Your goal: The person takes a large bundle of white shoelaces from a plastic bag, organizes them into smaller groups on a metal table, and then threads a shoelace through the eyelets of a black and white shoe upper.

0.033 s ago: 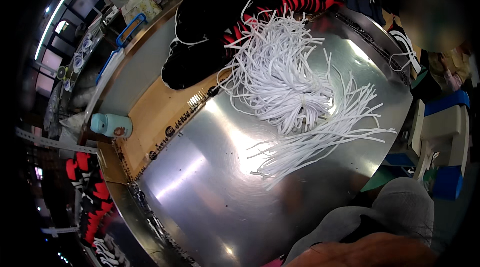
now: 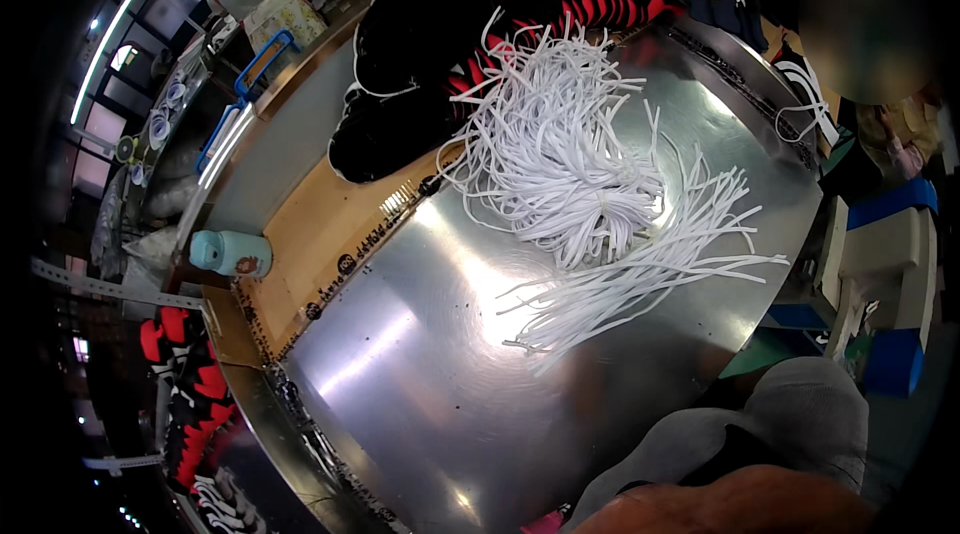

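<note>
Since grip lies unseen, cannot tell state; loose white laces (image 2: 640, 286) slant up rightward

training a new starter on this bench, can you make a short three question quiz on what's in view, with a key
1. Fill in: the white laces lie on a table of shiny ____.
2. Multiple choice: what colour is the bottle?
a) red
b) pale blue-green
c) black
3. True or false: all the laces lie in one neat, straight row.

Key:
1. metal
2. b
3. False: they form a tangled heap, with a looser fan beside it.
</note>
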Tool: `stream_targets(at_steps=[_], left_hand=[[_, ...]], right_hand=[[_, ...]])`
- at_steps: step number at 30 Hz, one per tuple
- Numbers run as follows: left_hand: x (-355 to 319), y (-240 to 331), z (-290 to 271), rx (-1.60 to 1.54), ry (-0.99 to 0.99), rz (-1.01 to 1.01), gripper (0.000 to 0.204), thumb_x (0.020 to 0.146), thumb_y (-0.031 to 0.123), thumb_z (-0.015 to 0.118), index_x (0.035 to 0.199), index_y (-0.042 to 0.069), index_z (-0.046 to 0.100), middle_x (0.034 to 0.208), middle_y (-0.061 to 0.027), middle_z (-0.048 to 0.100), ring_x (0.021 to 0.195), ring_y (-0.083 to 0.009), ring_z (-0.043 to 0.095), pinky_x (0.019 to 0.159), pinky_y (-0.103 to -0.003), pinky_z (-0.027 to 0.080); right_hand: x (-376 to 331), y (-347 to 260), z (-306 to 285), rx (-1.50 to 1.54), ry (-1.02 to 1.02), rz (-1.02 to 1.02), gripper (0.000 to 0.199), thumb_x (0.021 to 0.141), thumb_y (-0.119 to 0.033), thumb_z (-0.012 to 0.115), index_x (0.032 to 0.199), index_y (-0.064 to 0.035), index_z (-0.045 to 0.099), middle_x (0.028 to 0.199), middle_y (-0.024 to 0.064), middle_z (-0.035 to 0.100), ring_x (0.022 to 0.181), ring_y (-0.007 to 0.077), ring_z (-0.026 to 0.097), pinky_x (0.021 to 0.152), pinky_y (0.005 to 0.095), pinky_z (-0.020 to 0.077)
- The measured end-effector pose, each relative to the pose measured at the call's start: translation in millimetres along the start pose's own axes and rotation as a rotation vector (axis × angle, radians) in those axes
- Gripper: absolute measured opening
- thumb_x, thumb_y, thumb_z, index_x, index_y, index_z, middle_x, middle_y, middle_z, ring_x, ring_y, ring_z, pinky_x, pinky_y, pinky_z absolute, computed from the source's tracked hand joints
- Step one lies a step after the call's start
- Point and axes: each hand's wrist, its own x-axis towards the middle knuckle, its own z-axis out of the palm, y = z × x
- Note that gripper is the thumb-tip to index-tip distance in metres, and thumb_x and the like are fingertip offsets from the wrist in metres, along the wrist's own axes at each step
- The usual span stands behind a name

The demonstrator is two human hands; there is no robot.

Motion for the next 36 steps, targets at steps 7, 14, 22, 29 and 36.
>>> stream_targets(at_steps=[7,14,22,29,36], left_hand=[[-2.8,-1.8,-25.8,0.090,0.113,0.129,0.025,0.089,0.022,0.054,0.099,0.002,0.067,0.095,-0.0250,0.066,0.091,-0.0426,0.063,0.082,-0.047,0.049],[-61.3,46.0,-76.8,0.295,0.011,0.423,0.026,0.090,0.021,0.053,0.101,0.002,0.067,0.096,-0.0253,0.066,0.092,-0.0425,0.063,0.082,-0.047,0.049],[-186.4,384.0,-247.1,0.228,-0.154,1.027,0.018,0.093,0.009,0.059,0.109,0.007,0.068,0.088,-0.0069,0.067,0.075,-0.0120,0.060,0.064,-0.026,0.046],[-43.7,628.9,-201.5,0.836,0.435,1.651,0.023,0.076,0.007,0.069,0.098,0.008,0.070,0.107,-0.0095,0.065,0.102,-0.0300,0.056,0.083,-0.042,0.046],[32.7,682.0,-184.4,1.207,0.303,1.356,0.037,0.064,0.022,0.075,0.100,0.013,0.072,0.106,-0.0097,0.067,0.107,-0.0274,0.057,0.089,-0.046,0.045]], right_hand=[[-20.8,6.2,0.2,0.053,0.052,-0.046,0.045,0.097,-0.046,0.049,0.115,-0.0090,0.067,0.108,0.0149,0.069,0.098,0.0279,0.064,0.085,0.0417,0.0490],[-35.9,14.5,-49.3,-0.204,0.192,-0.080,0.046,0.096,-0.048,0.050,0.112,-0.0093,0.068,0.107,0.0151,0.069,0.098,0.0288,0.065,0.084,0.0422,0.0486],[-187.5,-104.1,-66.3,-1.330,-0.107,-0.569,0.056,0.090,-0.046,0.058,0.121,0.0007,0.059,0.117,0.0221,0.063,0.108,0.0371,0.060,0.091,0.0426,0.0479],[-245.5,-115.6,-60.6,-1.139,-0.498,-0.876,0.058,0.090,-0.043,0.062,0.127,0.0001,0.053,0.115,0.0196,0.064,0.106,0.0333,0.061,0.089,0.0388,0.0494],[-295.1,-141.4,-102.2,-0.915,-0.485,-0.910,0.055,0.090,-0.035,0.065,0.130,0.0000,0.049,0.118,0.0167,0.062,0.106,0.0280,0.061,0.089,0.0362,0.0495]])
